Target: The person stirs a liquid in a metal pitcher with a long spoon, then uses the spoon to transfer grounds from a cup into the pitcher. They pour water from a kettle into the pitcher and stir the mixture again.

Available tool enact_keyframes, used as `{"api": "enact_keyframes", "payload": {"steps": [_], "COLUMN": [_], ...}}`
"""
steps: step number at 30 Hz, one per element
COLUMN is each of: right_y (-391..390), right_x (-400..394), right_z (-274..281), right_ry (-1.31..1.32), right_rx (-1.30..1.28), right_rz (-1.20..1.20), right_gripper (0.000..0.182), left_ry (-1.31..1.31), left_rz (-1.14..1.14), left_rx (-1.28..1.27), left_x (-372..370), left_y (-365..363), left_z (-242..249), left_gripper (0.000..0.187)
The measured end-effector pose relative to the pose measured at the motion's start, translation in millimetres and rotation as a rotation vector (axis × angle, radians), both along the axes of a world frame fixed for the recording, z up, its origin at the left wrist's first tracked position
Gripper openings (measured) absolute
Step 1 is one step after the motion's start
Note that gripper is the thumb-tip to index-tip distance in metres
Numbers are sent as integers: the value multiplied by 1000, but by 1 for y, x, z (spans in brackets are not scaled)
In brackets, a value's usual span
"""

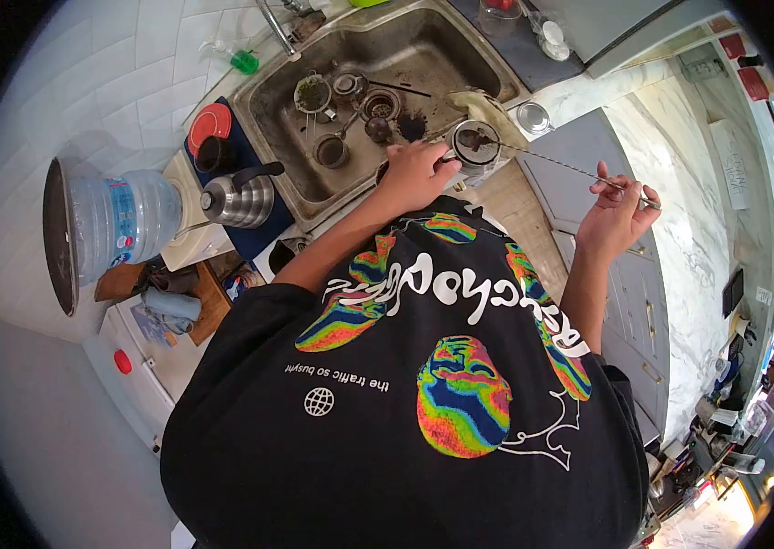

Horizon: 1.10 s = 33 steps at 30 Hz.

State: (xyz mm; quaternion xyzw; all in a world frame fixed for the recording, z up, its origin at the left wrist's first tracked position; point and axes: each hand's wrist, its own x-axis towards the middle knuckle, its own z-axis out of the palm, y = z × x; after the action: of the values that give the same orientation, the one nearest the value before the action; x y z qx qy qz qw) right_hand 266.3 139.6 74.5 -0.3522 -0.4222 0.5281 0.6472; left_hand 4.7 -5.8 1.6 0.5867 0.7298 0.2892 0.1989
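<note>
My left hand (419,174) is closed at the handle side of a round metal-looking jug (488,167), held at the sink's near edge. Dark brown residue shows inside the jug's mouth. In my right hand (616,220), pinched between the fingers near its end, is a long twisted bar spoon (559,163). The spoon's far end reaches into the jug's mouth. A pale cloth (492,114) hangs over the sink rim just beyond the jug.
In the steel sink (446,64) lie a strainer with green residue (312,93), a small cup (331,151) and dark grounds (413,126). A gooseneck kettle (239,199) and a large water bottle (126,220) stand left. A glass (533,117) sits right of the sink.
</note>
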Motion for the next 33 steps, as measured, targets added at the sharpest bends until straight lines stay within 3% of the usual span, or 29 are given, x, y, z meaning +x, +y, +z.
{"api": "enact_keyframes", "payload": {"steps": [11,33], "right_y": [3,22], "right_x": [4,-5], "right_z": [9,3], "right_ry": [50,60], "right_rx": [21,-31], "right_rz": [33,-22], "right_gripper": [10,13], "left_ry": [-122,-62], "left_rz": [62,69], "left_rx": [39,-6], "left_x": [0,-3], "left_y": [-2,-6], "left_z": [-6,2], "left_gripper": [37,41]}}
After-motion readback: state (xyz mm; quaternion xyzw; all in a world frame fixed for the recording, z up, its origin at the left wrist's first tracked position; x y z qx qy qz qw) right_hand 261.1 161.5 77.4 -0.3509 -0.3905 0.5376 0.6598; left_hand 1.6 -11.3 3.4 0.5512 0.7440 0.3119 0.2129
